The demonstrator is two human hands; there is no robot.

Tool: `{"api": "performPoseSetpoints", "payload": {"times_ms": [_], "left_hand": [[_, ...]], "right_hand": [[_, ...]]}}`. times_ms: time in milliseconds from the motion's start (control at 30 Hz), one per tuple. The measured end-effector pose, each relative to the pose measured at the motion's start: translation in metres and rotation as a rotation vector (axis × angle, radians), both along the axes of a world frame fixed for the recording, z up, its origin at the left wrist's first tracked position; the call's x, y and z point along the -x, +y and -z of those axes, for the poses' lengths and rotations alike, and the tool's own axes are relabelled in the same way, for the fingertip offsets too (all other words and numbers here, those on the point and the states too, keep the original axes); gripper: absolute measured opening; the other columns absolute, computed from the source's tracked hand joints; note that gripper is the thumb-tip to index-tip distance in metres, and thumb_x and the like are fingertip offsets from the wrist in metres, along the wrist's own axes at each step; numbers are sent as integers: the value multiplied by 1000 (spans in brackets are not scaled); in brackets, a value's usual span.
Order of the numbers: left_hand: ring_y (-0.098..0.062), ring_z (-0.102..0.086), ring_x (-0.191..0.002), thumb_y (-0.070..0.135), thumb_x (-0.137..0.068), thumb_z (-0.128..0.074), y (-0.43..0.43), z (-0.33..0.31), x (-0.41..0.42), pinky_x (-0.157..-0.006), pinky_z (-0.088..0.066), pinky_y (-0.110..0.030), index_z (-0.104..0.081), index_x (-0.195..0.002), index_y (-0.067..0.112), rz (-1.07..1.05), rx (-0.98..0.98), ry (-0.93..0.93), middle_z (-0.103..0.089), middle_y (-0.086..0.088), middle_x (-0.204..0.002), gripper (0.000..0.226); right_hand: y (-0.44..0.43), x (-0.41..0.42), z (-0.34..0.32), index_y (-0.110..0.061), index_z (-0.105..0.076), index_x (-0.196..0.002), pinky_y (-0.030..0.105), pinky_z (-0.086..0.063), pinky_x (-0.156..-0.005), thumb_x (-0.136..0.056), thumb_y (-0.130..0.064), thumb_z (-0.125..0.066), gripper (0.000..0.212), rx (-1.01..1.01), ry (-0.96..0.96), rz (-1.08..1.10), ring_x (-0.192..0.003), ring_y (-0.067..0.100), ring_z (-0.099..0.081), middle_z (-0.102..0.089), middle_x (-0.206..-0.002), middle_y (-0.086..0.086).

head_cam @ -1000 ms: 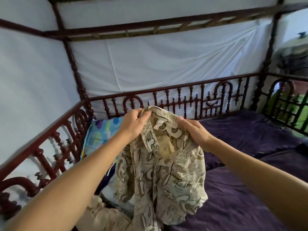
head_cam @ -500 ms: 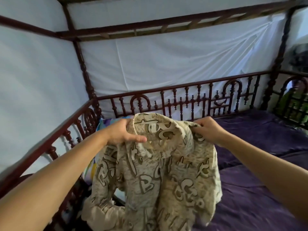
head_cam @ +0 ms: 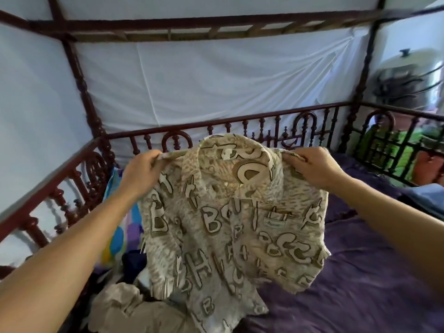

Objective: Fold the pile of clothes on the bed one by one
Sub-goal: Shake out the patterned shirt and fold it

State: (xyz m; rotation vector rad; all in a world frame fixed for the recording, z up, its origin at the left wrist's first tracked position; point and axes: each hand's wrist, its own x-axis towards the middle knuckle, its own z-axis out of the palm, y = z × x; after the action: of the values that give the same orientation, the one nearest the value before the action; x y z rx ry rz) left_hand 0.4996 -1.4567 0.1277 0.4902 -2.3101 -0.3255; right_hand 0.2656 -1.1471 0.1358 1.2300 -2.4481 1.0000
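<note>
A view from a person's head, looking down over both bare forearms onto a four-poster bed [head_cam: 360,284] covered with a dark purple sheet.

In the centre, a beige button-up shirt [head_cam: 230,212] printed with large cream and brown letters is held up in the air by its shoulders. It hangs open and spread wide, with the collar at its 12 o'clock. Its lower hem drapes down onto the bed at 6 o'clock.

The left hand [head_cam: 141,169] is at the shirt's 10 o'clock. Its fingers [head_cam: 156,157] are curled and pinch the fabric of that shoulder. The right hand [head_cam: 314,169] is at the shirt's 2 o'clock, and its fingers [head_cam: 295,159] are likewise curled tight round the other shoulder.

At 7 o'clock in the view, beside the hanging shirt, a crumpled pile of clothes [head_cam: 125,306] lies on the bed, with a tan garment on top and dark fabric behind it. At 9 o'clock a pillow [head_cam: 120,227] with a bright blue, yellow and purple pattern leans near the side rail.

A dark red carved wooden railing [head_cam: 264,118] runs round the bed from 9 o'clock to 3 o'clock. White cloth [head_cam: 216,80] hangs behind it from the canopy frame. At 2 o'clock, beyond the corner post, stands a fan [head_cam: 403,85]. A light blue cloth [head_cam: 422,195] lies on the bed at 3 o'clock.
</note>
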Motion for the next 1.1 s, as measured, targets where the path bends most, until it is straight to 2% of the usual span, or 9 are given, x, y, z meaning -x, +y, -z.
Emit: {"api": "performPoseSetpoints", "payload": {"times_ms": [133, 300, 400, 467, 533, 600, 700, 833, 1100], "left_hand": [[-39, -60, -95, 46, -90, -31, -6, -16, 22, -71, -42, -39, -62, -104, 8, -101, 222, 15, -65, -18, -101, 51], [-42, -56, -81, 32, -98, -38, -10, -28, 65, -62, -31, -38, -53, -86, 2, -162, 3, 309, -60, -27, -86, 36], [-44, -58, -82, 48, -98, -32, -14, -35, 92, -65, -40, -41, -60, -94, 7, -235, 170, 150, -61, -28, -86, 50], [-41, -56, -68, 61, -93, -26, -12, -36, 108, -57, -34, -36, -58, -78, 10, -175, 384, 36, -57, -24, -68, 63], [-39, -58, -63, 60, -89, -24, -4, -29, 132, -53, -28, -31, -55, -69, 10, -75, 506, -45, -57, -22, -63, 62], [-41, -62, -65, 48, -85, -26, 5, -11, 166, -55, -35, -34, -57, -72, 6, 14, 575, -120, -63, -23, -70, 54], [-43, -63, -67, 31, -86, -33, 23, 23, 227, -55, -42, -40, -57, -81, 3, 96, 612, -253, -64, -24, -77, 37], [-42, -63, -71, 10, -95, -43, 59, 73, 313, -51, -36, -39, -50, -98, 5, 98, 589, -336, -62, -22, -86, 9], [-41, -62, -82, 15, -99, -35, 181, 188, 524, -57, -33, -39, -48, -107, 9, 148, 438, -493, -62, -16, -99, 17]], "right_hand": [[13, -5, -3, -2, -51, -66, 23, -27, -46, -95, -39, -55, 47, 79, 65, -4, -50, 12, -35, -41, -53, -2], [23, -10, 10, -4, -48, -65, 27, -29, -47, -95, -40, -55, 47, 128, 10, -21, -50, 8, -35, -43, -55, -2], [35, 1, 22, -4, -45, -64, 30, -29, -50, -96, -37, -54, 47, 171, -57, 56, -51, 7, -33, -41, -55, -3], [48, 15, 38, -5, -42, -62, 32, -29, -52, -96, -37, -53, 48, 186, -131, 137, -51, 7, -33, -40, -54, -6], [62, 29, 63, -7, -42, -62, 34, -31, -54, -96, -37, -53, 47, 168, -196, 192, -52, 7, -34, -41, -54, -7], [74, 42, 93, -6, -42, -62, 36, -32, -55, -96, -37, -53, 47, 154, -255, 237, -53, 10, -36, -42, -54, -7], [95, 62, 141, -5, -42, -64, 36, -33, -56, -96, -37, -53, 47, 152, -323, 307, -54, 11, -36, -44, -54, -4], [132, 99, 202, -13, -38, -67, 32, -35, -55, -97, -36, -52, 40, 148, -356, 371, -52, 11, -38, -46, -52, -5], [237, 244, 303, -17, -40, -76, 25, -36, -52, -98, -32, -50, 29, 137, -589, 428, -50, 8, -43, -52, -54, -1]]}}
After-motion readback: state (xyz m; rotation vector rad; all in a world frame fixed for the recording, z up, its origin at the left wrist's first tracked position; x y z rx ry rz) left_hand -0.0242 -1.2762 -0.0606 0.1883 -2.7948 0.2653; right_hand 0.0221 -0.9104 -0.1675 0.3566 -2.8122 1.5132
